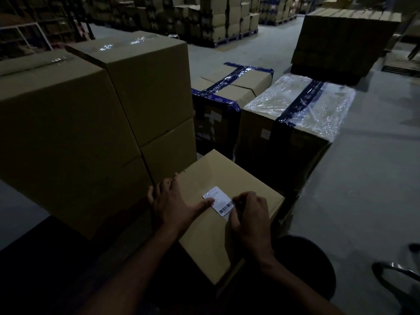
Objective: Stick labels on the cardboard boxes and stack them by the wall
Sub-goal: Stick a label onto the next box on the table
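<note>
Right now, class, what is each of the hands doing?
Left hand: open, fingers spread on the cardboard box, thumb pressing the label.
Right hand: fingers curled at the label's edge; a pinch cannot be told.

There was a single view, from a wide-angle camera worn on the person's head. It looked forward and steeply down, close over a box (229, 201) at the bottom centre, where both forearms entered from the lower edge. Farther up, the frame reached across the floor (363, 178) to distant pallets (227, 19). Straight edges bowed toward the borders. No second view shared the scene.
</note>
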Motion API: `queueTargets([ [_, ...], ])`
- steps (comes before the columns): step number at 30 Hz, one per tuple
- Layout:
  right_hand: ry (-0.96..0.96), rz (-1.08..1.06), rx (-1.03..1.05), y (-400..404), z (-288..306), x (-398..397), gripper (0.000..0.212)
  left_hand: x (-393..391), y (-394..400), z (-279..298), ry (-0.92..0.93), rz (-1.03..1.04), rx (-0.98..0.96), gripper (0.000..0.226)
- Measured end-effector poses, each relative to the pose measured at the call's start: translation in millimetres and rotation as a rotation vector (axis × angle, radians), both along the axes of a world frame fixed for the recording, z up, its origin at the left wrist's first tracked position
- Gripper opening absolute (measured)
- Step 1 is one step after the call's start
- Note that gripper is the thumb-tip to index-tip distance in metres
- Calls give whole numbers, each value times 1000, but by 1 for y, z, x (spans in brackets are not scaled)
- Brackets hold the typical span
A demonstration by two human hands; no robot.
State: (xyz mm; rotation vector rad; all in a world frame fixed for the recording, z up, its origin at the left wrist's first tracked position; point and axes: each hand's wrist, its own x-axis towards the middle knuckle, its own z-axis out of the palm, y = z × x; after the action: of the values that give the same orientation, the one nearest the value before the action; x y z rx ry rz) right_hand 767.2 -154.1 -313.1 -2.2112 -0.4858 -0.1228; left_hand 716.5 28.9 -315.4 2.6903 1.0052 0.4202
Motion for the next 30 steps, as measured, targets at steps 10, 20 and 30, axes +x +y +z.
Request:
queueTargets([
  [10,-96,-111,-192,15,10,5,27,3,0,-3,-4,20,19,132],
  [20,67,-123,-151,15,14,19,18,5,0,-6,-28,33,26,127],
  [30,-118,-133,-164,8,-6,-10,27,5,1,-8,-42,34,61,116],
])
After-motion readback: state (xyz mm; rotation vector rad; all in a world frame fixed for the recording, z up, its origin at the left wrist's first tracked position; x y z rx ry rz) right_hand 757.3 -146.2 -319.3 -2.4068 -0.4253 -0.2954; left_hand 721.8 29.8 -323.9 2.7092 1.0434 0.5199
